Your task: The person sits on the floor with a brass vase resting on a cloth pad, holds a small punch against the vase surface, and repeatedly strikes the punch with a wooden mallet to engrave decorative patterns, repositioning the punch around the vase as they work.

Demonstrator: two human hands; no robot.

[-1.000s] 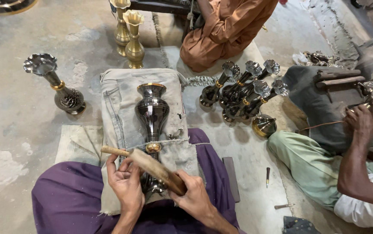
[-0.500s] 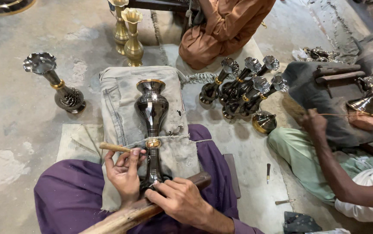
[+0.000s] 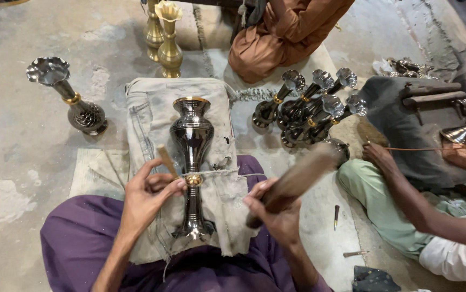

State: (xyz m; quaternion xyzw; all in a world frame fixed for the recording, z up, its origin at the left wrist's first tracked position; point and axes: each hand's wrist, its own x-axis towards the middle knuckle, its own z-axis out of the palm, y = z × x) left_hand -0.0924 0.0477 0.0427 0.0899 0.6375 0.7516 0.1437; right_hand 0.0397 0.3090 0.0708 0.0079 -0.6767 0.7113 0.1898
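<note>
A dark polished metal vase (image 3: 192, 140) with brass rings lies on a beige cloth (image 3: 146, 113) across my purple-clad lap, its mouth pointing away from me. My left hand (image 3: 147, 196) pinches a thin wooden rod (image 3: 166, 160) against the vase's brass band (image 3: 193, 179). My right hand (image 3: 276, 211) grips a thick wooden mallet (image 3: 303, 173), raised to the right of the vase and blurred.
A dark vase (image 3: 73, 100) stands at left and two brass vases (image 3: 168, 38) at the back. Several dark vases (image 3: 309, 105) lie clustered at right. A person in green trousers (image 3: 406, 211) works at right; another in orange (image 3: 281, 32) sits behind. Small punches (image 3: 337, 215) lie on the floor.
My right hand swung the mallet from low across my lap up and out to the right. The left hand shifted the rod up to the brass band. The neighbour's hand moved down.
</note>
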